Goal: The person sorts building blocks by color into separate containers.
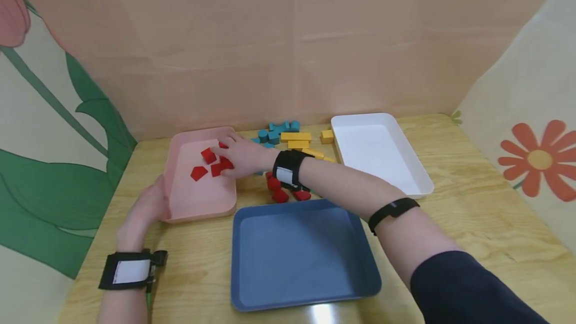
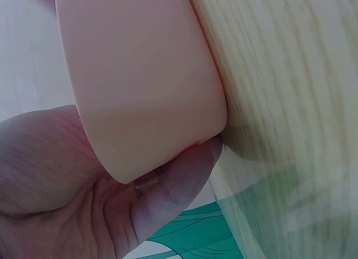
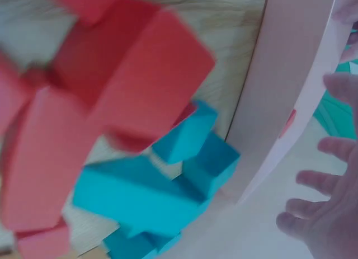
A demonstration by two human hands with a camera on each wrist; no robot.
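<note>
A pink tray [image 1: 211,199] stands at the back left with several red blocks [image 1: 198,172] in it. At its near left corner my left hand [image 1: 146,209] holds the tray; in the left wrist view, fingers wrap round the corner of the pink wall [image 2: 145,74]. My right hand [image 1: 243,158] is above the tray's right side, over some red blocks. Its fingers [image 3: 316,182] look spread and loosely bent in the right wrist view, and no block shows between them. The palm side is partly hidden in the head view.
Teal blocks [image 1: 273,137], yellow blocks [image 1: 295,137] and more red blocks [image 1: 280,195] lie between the trays, partly under the right forearm. A blue tray [image 1: 301,259] is in front, and a white tray [image 1: 378,149] stands at the back right. A cloth wall rises behind.
</note>
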